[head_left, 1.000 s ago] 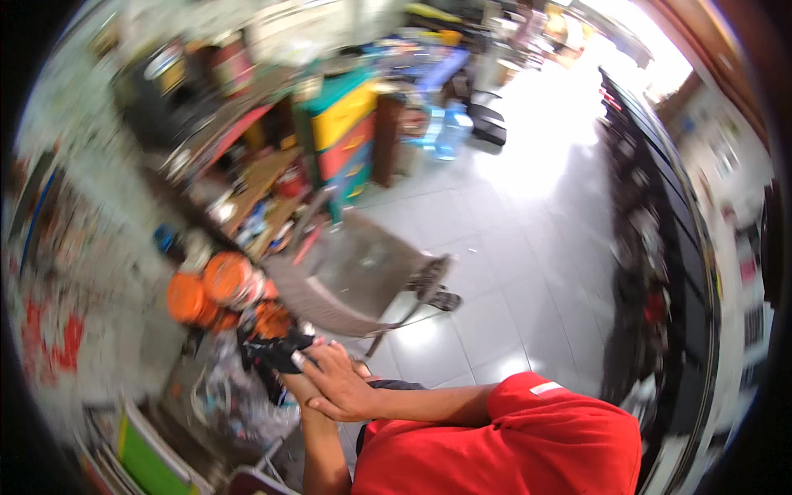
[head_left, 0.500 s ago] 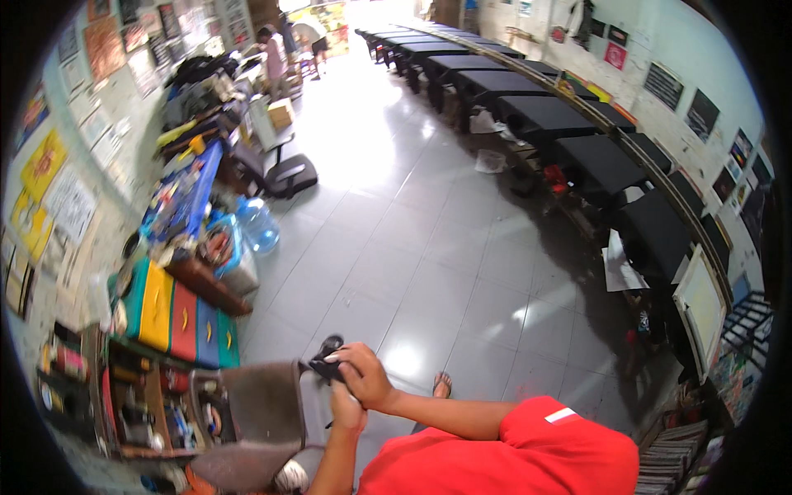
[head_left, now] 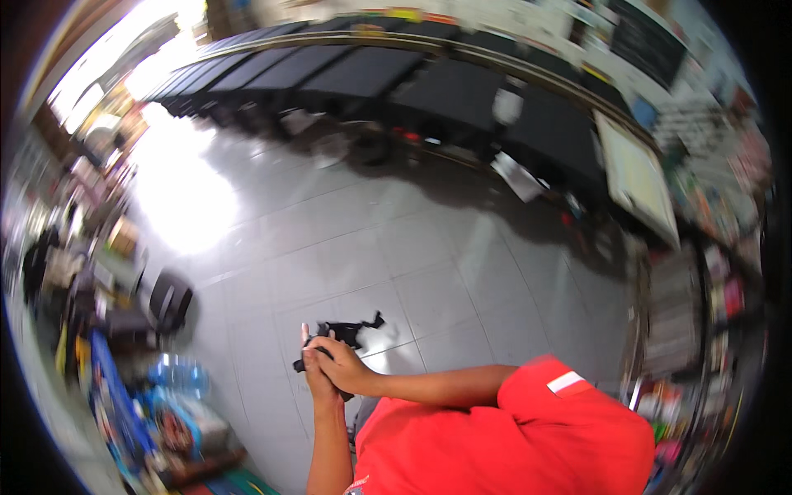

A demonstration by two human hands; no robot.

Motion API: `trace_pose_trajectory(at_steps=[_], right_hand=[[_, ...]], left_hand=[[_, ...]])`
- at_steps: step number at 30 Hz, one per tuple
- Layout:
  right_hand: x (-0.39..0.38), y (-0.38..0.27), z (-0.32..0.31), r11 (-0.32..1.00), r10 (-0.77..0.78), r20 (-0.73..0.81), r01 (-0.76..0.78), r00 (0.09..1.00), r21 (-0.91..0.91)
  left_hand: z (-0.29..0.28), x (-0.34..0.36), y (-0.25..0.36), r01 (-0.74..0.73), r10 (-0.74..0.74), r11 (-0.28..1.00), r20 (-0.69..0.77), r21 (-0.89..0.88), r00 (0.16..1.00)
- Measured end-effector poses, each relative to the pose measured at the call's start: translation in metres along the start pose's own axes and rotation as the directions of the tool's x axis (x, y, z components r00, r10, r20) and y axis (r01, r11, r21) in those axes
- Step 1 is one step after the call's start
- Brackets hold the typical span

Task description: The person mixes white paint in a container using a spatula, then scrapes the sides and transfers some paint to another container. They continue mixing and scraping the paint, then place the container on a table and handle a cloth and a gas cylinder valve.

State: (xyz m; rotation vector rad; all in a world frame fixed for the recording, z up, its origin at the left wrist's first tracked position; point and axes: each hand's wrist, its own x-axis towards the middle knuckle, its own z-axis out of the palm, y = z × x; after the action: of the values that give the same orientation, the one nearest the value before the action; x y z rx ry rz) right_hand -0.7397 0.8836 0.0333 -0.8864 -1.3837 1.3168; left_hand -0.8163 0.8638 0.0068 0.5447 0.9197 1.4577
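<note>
I had the right hand [head_left: 350, 373] folded across the left hand [head_left: 320, 381], its fingers clamped on a black item [head_left: 345, 334] jutting just beyond them, above the grey floor [head_left: 272, 289]. My feed couldn't tell me whether the left fingers gripped it. Well ahead of them ran black surfaces [head_left: 359, 73].

Flr [head_left: 305, 272]: gray sq. tiles w/ dark seams, strong glare upper L; blue-tinted clear jug [head_left: 180, 375] on it at L, clear plastic tub [head_left: 330, 151] near the far edge, blurry. Long blk tabletop [head_left: 462, 87] in sections runs across the top, curved by the lens; wht bottle-like item [head_left: 508, 103] shows against it, can't tell if lying on it, & pale framed board [head_left: 635, 177] sits tilted at its R end.
</note>
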Motion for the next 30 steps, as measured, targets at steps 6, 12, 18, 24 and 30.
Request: trace_pose_trajectory(at_steps=[6,12,18,24,30], right_hand=[[0.032,-0.035,-0.089,0.578,0.612,-0.014,-0.436,0.791,0.690],[-0.020,-0.093,-0.190,0.876,0.266,-0.511,0.016,0.818,0.481],[-0.123,-0.053,-0.328,0.382,-0.643,-0.569,-0.429,0.512,-0.818],[-0.234,-0.091,-0.437,0.514,-0.453,-0.832,-0.669,0.320,-0.537],[-0.309,-0.095,-0.568,0.981,-0.169,-0.979,0.077,-0.113,-0.178]], left_hand=[[0.055,0.120,0.010,-0.374,-0.121,0.822,0.774,0.430,0.622],[0.124,0.185,-0.074,0.267,-0.633,0.774,0.720,0.574,0.286],[0.321,0.012,-0.206,0.629,-0.746,0.582,0.647,0.515,0.160],[0.478,-0.049,-0.291,0.723,-0.871,0.358,0.491,0.591,0.030],[0.582,-0.136,-0.402,0.425,-0.908,0.310,0.397,0.850,-0.131]])
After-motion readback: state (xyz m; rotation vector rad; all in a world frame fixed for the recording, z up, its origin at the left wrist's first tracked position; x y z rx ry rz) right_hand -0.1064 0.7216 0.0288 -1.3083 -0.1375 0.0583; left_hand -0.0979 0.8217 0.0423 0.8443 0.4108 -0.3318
